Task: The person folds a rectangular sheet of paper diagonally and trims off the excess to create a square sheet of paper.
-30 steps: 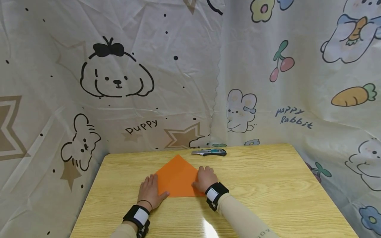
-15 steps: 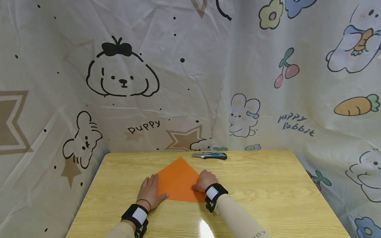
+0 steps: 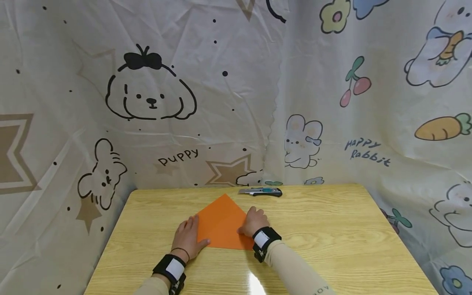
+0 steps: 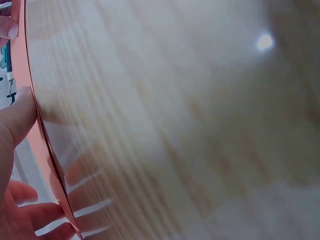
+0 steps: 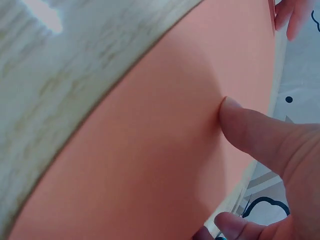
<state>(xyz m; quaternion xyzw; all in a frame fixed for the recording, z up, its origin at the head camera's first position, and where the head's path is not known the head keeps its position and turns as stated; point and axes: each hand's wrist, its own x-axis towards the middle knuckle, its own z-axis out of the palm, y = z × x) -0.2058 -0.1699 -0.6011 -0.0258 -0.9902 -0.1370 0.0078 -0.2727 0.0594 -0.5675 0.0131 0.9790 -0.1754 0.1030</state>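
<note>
A sheet of orange paper point(image 3: 221, 225) lies on the wooden table, its pointed corner away from me and a nearly straight edge towards me. My left hand point(image 3: 187, 238) rests at its left side, fingers stretched out along the edge and thumb touching the near edge. In the left wrist view, the edge of the orange paper point(image 4: 21, 62) seems to have layers. My right hand point(image 3: 255, 222) holds the right side with bent fingers. The right wrist view has its thumb point(image 5: 245, 122) pressing on top of the paper; the other fingertips are partly hidden at the far edge.
A utility knife point(image 3: 263, 191) with a black and teal handle lies near the back edge of the table point(image 3: 332, 229), blade end to the left. Behind the table hangs a printed cloth point(image 3: 221, 123). Both wrists wear black straps.
The head view has shifted slightly, and the near edge of the paper now looks a little tilted. Both hands keep almost the same places on the paper.
</note>
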